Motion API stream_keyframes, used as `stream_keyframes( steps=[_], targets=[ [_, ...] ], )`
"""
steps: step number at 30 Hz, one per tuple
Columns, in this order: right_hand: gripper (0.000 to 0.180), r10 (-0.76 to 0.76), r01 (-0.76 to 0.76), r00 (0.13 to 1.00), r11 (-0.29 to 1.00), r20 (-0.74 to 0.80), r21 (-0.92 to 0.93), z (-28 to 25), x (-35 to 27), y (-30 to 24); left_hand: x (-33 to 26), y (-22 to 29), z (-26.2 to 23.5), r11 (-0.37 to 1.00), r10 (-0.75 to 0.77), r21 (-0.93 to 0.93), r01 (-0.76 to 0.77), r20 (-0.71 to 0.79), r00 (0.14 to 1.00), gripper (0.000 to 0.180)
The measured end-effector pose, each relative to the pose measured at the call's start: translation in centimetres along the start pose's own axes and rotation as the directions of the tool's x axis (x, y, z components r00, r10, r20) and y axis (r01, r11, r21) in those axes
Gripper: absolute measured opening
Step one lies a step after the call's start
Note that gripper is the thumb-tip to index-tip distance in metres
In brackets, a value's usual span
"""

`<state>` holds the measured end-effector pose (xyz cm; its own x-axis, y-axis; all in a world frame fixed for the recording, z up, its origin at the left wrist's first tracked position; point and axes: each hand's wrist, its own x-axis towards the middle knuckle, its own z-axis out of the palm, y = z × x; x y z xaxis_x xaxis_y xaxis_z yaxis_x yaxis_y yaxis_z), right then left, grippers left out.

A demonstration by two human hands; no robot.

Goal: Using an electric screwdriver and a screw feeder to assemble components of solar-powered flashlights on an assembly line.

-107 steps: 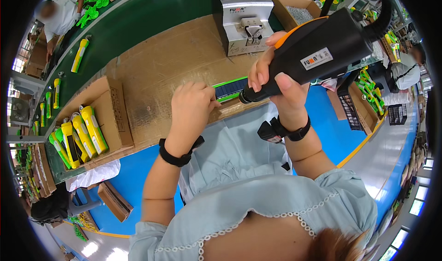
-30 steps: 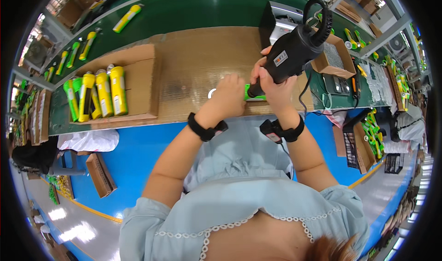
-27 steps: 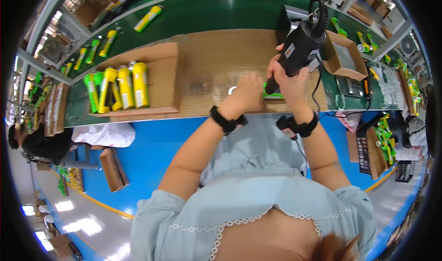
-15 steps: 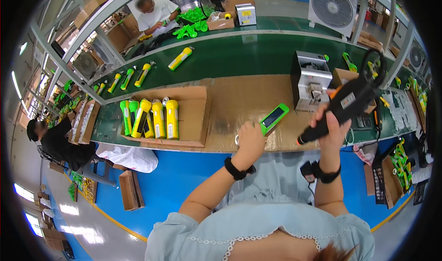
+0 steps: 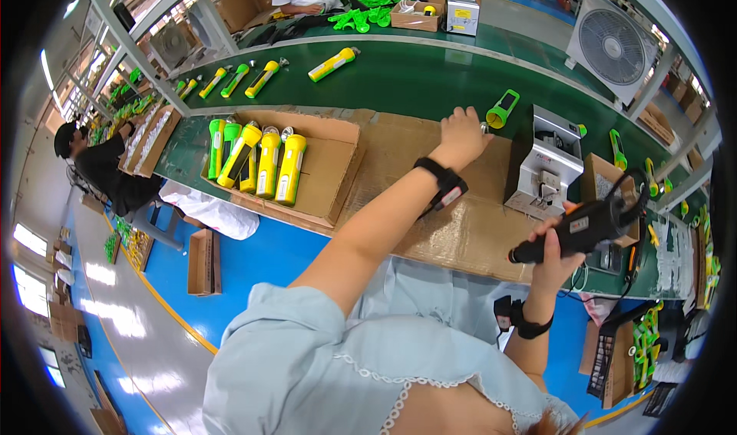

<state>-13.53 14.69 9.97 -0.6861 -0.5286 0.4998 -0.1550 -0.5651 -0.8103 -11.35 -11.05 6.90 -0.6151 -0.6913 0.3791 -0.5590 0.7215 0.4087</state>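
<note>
My left hand [image 5: 462, 137] reaches over the far edge of the cardboard mat, at the green belt. Its fingers are stretched and apart, back upward. Right beside its thumb is a small silver lamp head [image 5: 484, 128]; I cannot tell whether they touch. Just beyond lies a green and yellow flashlight casing [image 5: 503, 110] with a looped green frame. My right hand [image 5: 554, 255] is wrapped round a black electric screwdriver [image 5: 583, 229], held over the near right of the bench, its tip pointing left.
A shallow cardboard box [image 5: 328, 170] holding several yellow and green flashlights stands on the left. To the right is a silver machine [image 5: 543, 165], with a small carton [image 5: 603, 176] beside it. More flashlights [image 5: 334, 64] lie along the belt. Co-workers sit across the belt and far left.
My left hand has moved from the near mat forward to the belt; the green flashlight with a dark panel no longer shows where it was. My right hand keeps the screwdriver, now lower.
</note>
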Motion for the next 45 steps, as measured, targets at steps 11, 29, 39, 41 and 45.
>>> stream_keyframes(
  steps=[11, 29, 39, 41, 45],
  targets=[
    [0.051, -0.06, 0.057, 0.998, 0.994, -0.033, -0.094, -5.3, -0.9, 0.9, -16.0, -27.9, -20.3, 0.583, -0.46, 0.51, 0.632, -0.435, 0.774, 0.036],
    [0.047, -0.017, 0.013, 0.999, 0.995, -0.039, -0.104, -1.2, -1.0, 0.2, -15.4, -28.1, -15.5, 0.834, -0.517, 0.376, 0.405, 0.271, 0.812, 0.062],
    [0.048, -0.07, 0.057, 0.993, 0.99, -0.097, -0.13, -3.9, -0.3, -0.9, -15.0, -14.5, -18.4, 0.665, -0.456, -0.618, 0.419, 0.108, 0.883, 0.029],
    [0.049, -0.13, 0.123, 0.987, 0.99, -0.099, -0.073, -4.7, 1.2, -0.4, -15.3, -10.3, -17.4, 0.64, -0.333, -0.67, 0.376, 0.199, 0.922, 0.028],
    [0.033, -0.318, 0.306, 0.93, 0.948, -0.186, -0.089, -4.1, 5.7, 0.2, -14.4, -3.3, -10.4, 0.97, 0.037, -0.241, -0.016, 0.085, 0.996, 0.036]
  ],
)
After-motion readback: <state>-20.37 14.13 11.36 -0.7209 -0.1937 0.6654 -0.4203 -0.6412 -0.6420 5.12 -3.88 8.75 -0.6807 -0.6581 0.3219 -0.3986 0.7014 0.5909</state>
